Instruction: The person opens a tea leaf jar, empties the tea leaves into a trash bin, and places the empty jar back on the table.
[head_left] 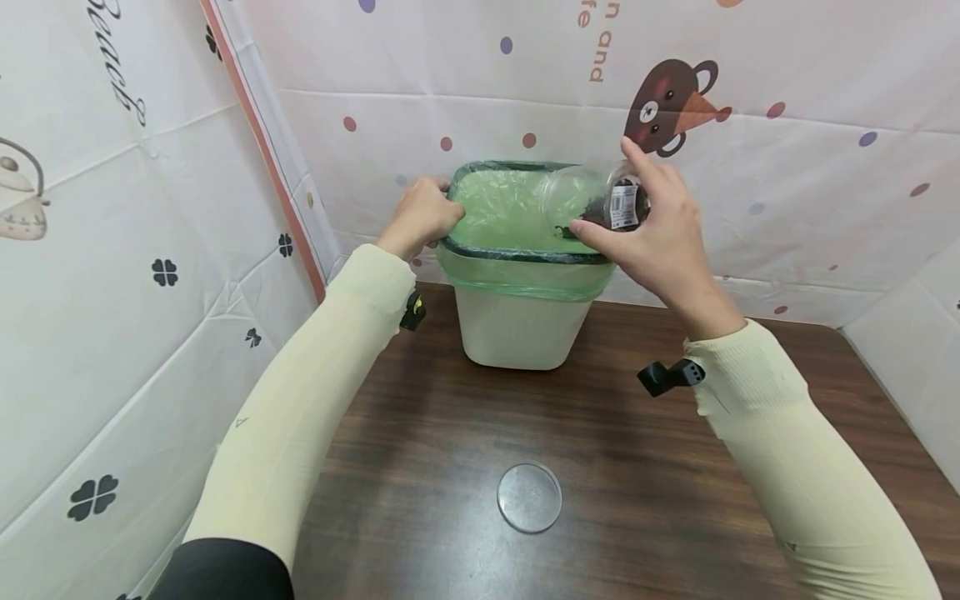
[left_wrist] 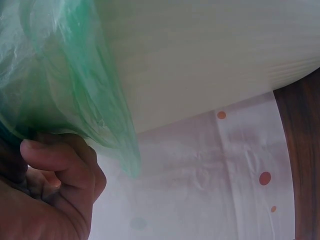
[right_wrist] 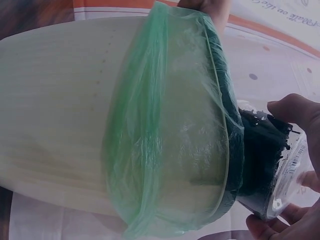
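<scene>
A cream trash bin [head_left: 525, 329] stands on the table, lined with a green plastic bag [head_left: 498, 204] folded over its dark rim. My left hand [head_left: 423, 214] grips the rim at the left corner, fingers curled over the bag. In my right hand [head_left: 670, 233] is a clear plastic jar [head_left: 624, 208] with a white barcode label, held between thumb and fingers. The jar lies tilted on its side, its mouth pointing left over the bin's opening. Dark, crumbly contents [right_wrist: 260, 155] lie along the jar's lower side towards the mouth.
A clear round lid [head_left: 529, 498] lies flat on the brown wooden table [head_left: 420, 467], in front of the bin. White printed cloth [head_left: 405, 75] hangs close behind the bin and along the left side. Another cloth wall borders the table's right edge.
</scene>
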